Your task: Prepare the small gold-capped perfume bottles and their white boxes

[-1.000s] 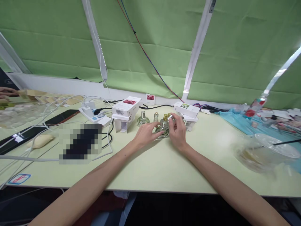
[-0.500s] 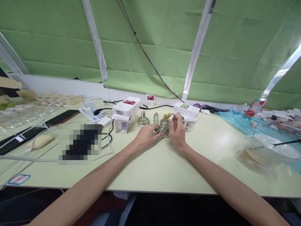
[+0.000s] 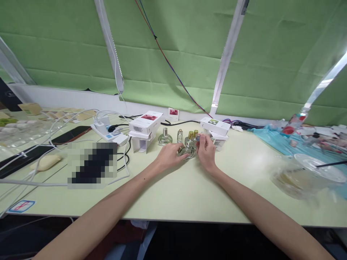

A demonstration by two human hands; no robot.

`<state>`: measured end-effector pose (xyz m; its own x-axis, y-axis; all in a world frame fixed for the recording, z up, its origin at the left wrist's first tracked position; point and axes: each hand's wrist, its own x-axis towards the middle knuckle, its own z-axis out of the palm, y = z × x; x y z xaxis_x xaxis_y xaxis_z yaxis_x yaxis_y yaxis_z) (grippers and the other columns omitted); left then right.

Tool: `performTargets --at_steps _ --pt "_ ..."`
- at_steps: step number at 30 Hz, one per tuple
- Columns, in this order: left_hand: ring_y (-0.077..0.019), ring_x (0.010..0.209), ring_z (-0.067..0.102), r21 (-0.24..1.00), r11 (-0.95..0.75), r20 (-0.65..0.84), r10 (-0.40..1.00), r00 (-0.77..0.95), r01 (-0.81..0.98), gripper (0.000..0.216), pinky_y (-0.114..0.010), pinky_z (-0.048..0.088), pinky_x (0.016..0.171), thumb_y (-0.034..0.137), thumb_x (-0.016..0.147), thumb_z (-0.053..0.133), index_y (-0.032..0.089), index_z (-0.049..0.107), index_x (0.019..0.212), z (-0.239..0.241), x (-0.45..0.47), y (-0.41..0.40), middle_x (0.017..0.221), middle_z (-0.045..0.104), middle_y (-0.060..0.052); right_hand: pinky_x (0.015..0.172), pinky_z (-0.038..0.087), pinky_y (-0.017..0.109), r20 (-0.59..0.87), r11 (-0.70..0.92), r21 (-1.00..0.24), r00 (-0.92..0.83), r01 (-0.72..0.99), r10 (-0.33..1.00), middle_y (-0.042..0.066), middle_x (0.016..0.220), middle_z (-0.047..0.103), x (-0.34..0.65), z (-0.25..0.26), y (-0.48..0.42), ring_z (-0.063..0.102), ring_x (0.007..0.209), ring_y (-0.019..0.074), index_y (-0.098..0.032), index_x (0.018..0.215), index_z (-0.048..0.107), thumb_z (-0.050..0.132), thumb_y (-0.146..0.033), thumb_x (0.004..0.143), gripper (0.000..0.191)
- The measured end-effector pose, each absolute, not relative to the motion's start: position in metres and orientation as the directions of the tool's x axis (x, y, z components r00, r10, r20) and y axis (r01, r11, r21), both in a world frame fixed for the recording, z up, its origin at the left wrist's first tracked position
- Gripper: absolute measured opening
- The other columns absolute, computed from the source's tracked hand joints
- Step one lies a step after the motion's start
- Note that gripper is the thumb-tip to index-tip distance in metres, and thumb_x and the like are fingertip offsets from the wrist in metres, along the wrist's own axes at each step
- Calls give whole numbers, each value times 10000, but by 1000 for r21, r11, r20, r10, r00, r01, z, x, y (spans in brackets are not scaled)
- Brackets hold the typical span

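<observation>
Fingers of the left hand (image 3: 168, 156) are curled around a round glass bottle (image 3: 187, 151) on the pale green table (image 3: 189, 191), while a small silver cap (image 3: 198, 138) is pinched just above it by the right hand (image 3: 206, 151). Bottle's sat mid-table — a second glass bottle (image 3: 165, 137) and white boxes (image 3: 145, 124) are parked close behind.

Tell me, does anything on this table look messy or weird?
Yes. White cables sprawl in loose loops across the table's left side, over a black phone. A white box sits crooked on an opened box. The left hand and right hand hold a small glass bottle; nothing looks spilled.
</observation>
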<state>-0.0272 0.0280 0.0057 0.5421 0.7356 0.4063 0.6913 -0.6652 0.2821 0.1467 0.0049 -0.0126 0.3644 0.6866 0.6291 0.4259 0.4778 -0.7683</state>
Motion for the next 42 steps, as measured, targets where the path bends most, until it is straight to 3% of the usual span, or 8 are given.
performTargets --at_steps 11,31,42 --pt "-220 694 641 271 -681 390 724 569 680 328 -288 350 590 516 886 562 199 647 872 9 -28 26 739 691 -60 703 506 308 758 552 -620 244 558 605 76 945 657 142 -11 -1 613 806 175 -159 1197 575 451 -426 1003 352" --pt "-240 751 664 321 -676 368 734 571 663 278 -302 419 632 446 872 586 196 680 947 11 -30 26 800 717 -76 652 530 324 775 564 -546 119 620 620 91 1070 670 140 -11 -3 576 687 152 -203 1217 581 502 -398 984 314" --pt "-229 762 677 323 -690 385 721 576 648 296 -293 422 645 433 891 567 214 701 1037 14 -31 24 872 751 -60 630 519 318 799 609 -471 17 639 601 59 979 658 139 -12 -4 529 606 136 -221 1180 599 519 -330 974 246"
